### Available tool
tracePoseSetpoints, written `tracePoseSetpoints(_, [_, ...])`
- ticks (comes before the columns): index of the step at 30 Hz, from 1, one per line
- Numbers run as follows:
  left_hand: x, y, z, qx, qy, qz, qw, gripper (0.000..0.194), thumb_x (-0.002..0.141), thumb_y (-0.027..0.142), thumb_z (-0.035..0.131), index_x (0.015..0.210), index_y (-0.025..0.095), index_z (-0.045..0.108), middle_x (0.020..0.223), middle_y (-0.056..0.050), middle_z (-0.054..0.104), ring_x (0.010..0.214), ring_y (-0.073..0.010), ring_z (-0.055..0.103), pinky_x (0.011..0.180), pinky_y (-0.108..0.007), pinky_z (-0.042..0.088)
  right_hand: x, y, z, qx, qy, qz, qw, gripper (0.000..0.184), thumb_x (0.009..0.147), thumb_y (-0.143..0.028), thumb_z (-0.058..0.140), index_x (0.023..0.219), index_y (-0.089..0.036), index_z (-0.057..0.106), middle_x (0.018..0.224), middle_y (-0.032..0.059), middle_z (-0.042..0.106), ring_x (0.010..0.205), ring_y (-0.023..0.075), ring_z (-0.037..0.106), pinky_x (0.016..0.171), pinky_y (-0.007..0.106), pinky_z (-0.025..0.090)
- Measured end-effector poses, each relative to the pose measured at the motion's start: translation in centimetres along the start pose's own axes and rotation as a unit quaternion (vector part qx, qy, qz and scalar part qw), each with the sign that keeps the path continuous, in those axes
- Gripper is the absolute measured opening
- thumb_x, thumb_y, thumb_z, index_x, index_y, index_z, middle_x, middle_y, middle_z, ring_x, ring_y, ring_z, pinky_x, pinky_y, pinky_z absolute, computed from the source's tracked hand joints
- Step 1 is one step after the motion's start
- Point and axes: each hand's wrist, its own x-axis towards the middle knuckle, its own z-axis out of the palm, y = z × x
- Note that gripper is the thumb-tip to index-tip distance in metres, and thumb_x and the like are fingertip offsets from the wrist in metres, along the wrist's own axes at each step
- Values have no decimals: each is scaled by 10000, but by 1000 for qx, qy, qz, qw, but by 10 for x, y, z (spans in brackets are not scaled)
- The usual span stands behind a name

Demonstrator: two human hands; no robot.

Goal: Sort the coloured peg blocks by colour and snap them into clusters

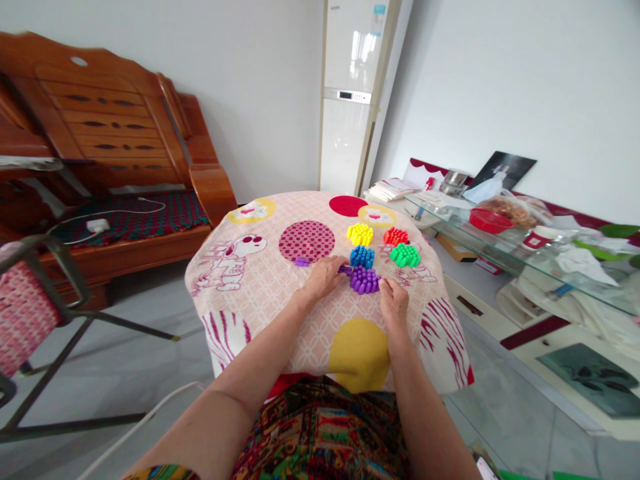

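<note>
On the cloth-covered round table, a cluster of upright purple plastic pegs (365,281) stands between my hands. My left hand (325,277) is closed at its left side, fingertips on a small purple piece (345,270) that lies against the cluster. The fingers of my right hand (394,297) pinch at the cluster's right edge; the exact grip is partly hidden. Another purple piece (301,262) lies apart, left of my left hand. Just behind the purple pegs are a blue cluster (362,257), a green cluster (405,255), a yellow cluster (360,233) and a red cluster (396,235).
A patterned tablecloth (280,300) covers the table. To the right, a glass-topped cabinet (525,260) carries a red bowl (491,221), a paper cup (540,237) and papers. A wooden bench (115,140) and a metal-framed chair (65,307) stand on the left.
</note>
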Motion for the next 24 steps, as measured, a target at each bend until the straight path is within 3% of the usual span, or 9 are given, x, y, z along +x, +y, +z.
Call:
tracePoseSetpoints(4, [1, 4, -6, -48, 16, 20, 998, 180, 868, 147, 574, 997, 164, 699, 1018, -77, 723, 997, -193, 644, 936, -316, 491, 0, 0, -1, 1, -6, 3, 1000, 469, 864, -464, 475, 1025, -129, 762, 1035, 150, 763, 938, 272, 688, 860, 378, 513])
tracePoseSetpoints(9, [4, 2, -1, -44, 22, 8, 999, 225, 810, 79, 570, 960, 152, 721, 988, -82, 734, 962, -192, 653, 956, -336, 505, 1, 1, -1, 2, -14, 6, 1000, 472, 865, -462, 480, 1034, -121, 759, 1022, 150, 763, 928, 276, 686, 867, 386, 510])
tracePoseSetpoints(16, [8, 0, 18, -119, -9, -59, 991, 463, 742, 86, 593, 1193, 161, 658, 1153, -83, 702, 963, -170, 688, 790, -252, 577, 1, 0, -1, 3, -16, -3, 1000, 469, 872, -449, 471, 1034, -115, 758, 1031, 158, 760, 930, 270, 684, 864, 376, 504])
tracePoseSetpoints(24, [6, -4, 24, -148, -28, -79, 985, 532, 682, 102, 613, 1208, 171, 650, 1062, -59, 732, 938, -187, 701, 828, -288, 579, 1, 2, 0, 6, -1, 1, 1000, 443, 860, -454, 490, 1019, -144, 763, 1016, 140, 765, 918, 265, 679, 858, 381, 508])
